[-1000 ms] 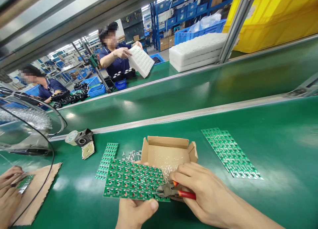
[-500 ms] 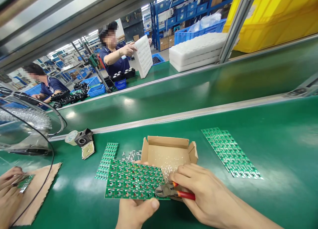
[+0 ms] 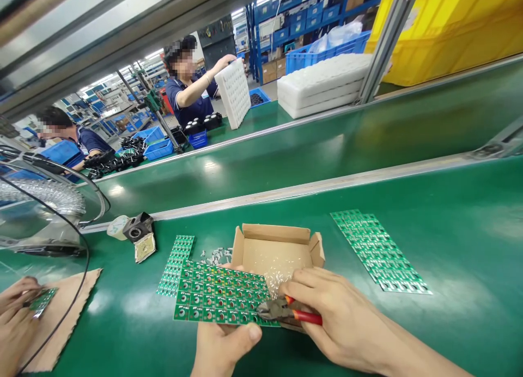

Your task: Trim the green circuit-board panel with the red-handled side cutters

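The left hand (image 3: pixel 229 341) supports a green circuit board panel (image 3: pixel 223 292) from below, above the near part of the bench (image 3: pixel 469 230), and seems to tip its face toward the wearer so that the rows of round holes stay readable. The panel's right end hangs over the near side of a cardboard box (image 3: pixel 275 232), presumably so that trimmings drop inside; small pale bits (image 3: pixel 278 271) lie scattered on its floor. The right hand (image 3: pixel 327 306) is wrapped round the handles of red-handled cutters (image 3: pixel 281 310), coming in from the right, which leaves most of the board uncovered. Two overlapping panels (image 3: pixel 379 251) lie right of the box, between it and the bench's right side, and another panel (image 3: pixel 176 265) lies to the left, short of the far rail (image 3: pixel 286 192), both apparently kept out of the hands' way. The held panel sits over the left fingers, with the thumb at its near edge and a fingertip just showing past its far edge; the right fingers are off its right end, the cutters' tips reaching its near right corner. Whether those tips grip anything is too small to tell.
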Demonstrator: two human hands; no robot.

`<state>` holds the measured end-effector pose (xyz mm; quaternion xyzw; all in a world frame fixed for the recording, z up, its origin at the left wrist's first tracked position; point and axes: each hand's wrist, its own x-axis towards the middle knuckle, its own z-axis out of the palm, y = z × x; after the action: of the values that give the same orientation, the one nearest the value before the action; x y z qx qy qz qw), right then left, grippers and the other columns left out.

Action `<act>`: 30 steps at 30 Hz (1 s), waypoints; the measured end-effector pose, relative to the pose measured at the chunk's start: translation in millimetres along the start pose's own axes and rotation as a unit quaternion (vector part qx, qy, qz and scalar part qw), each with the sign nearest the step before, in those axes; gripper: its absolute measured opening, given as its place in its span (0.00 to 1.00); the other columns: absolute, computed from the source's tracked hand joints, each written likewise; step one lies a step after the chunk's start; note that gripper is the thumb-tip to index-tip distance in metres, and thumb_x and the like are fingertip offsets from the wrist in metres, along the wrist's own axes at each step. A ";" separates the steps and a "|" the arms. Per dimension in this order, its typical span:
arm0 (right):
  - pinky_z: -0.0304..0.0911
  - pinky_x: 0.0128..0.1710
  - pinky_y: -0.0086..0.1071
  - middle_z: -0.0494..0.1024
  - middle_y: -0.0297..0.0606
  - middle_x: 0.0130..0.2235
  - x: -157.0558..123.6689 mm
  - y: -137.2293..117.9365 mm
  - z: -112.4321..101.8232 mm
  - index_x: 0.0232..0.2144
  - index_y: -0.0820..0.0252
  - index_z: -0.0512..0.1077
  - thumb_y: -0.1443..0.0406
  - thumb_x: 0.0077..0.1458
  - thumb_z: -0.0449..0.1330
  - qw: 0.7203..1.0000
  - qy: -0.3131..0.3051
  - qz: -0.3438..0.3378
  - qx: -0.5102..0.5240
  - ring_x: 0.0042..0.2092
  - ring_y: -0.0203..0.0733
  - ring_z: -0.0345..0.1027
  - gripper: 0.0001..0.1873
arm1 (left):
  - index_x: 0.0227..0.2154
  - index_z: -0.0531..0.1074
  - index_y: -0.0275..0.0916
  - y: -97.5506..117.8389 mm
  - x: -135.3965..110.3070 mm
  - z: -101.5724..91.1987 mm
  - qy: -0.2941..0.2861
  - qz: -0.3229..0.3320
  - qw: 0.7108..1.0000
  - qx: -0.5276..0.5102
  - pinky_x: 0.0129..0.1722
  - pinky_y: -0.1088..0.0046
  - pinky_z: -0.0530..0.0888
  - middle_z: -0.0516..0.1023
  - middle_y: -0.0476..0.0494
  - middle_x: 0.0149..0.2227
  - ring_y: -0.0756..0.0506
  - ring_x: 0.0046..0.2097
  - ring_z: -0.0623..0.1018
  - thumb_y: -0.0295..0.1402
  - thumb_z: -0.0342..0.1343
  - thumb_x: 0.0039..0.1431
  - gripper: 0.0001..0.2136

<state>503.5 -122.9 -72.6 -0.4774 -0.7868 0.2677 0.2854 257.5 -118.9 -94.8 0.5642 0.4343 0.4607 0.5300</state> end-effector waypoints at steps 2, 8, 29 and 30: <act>0.49 0.37 0.34 0.69 0.37 0.36 0.5 0.3 1.5 0.33 0.60 0.68 0.70 0.54 0.53 1.000 -0.011 0.007 0.006 0.37 0.40 0.57 0.05 | 0.65 0.57 0.62 -1.6 0.1 0.1 -0.005 -0.006 1.000 -0.015 0.68 0.48 0.62 0.64 0.57 0.65 0.35 0.66 0.64 0.37 0.61 0.61 0.31; 0.49 0.36 0.34 0.69 0.36 0.35 0.3 0.6 4.3 0.34 0.59 0.68 0.69 0.56 0.53 1.000 -0.001 -0.003 0.010 0.36 0.39 0.57 0.05 | 0.61 0.64 0.59 4.3 2.0 0.8 -0.032 -0.008 0.999 -0.009 0.67 0.45 0.62 0.67 0.56 0.62 0.34 0.64 0.67 0.39 0.58 0.63 0.24; 0.52 0.39 0.33 0.70 0.35 0.36 3.8 8.8 5.1 0.39 0.58 0.72 0.70 0.57 0.51 0.992 0.105 -0.001 -0.064 0.37 0.40 0.59 0.11 | 0.72 0.40 0.55 6.0 -12.7 -0.7 -0.035 -0.058 0.998 -0.018 0.66 0.48 0.65 0.74 0.52 0.56 0.31 0.66 0.61 0.40 0.63 0.54 0.48; 0.52 0.38 0.33 0.70 0.35 0.36 3.7 7.5 5.3 0.38 0.57 0.71 0.70 0.57 0.51 0.992 0.109 -0.003 -0.065 0.37 0.40 0.59 0.10 | 0.72 0.40 0.55 9.7 -11.9 0.7 -0.041 -0.064 0.997 -0.016 0.67 0.48 0.64 0.74 0.51 0.57 0.31 0.67 0.60 0.41 0.64 0.54 0.48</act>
<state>502.8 -117.3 -80.8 -0.5186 -0.7682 0.1617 0.3389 255.8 -131.2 -85.9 0.5452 0.4399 0.4095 0.5845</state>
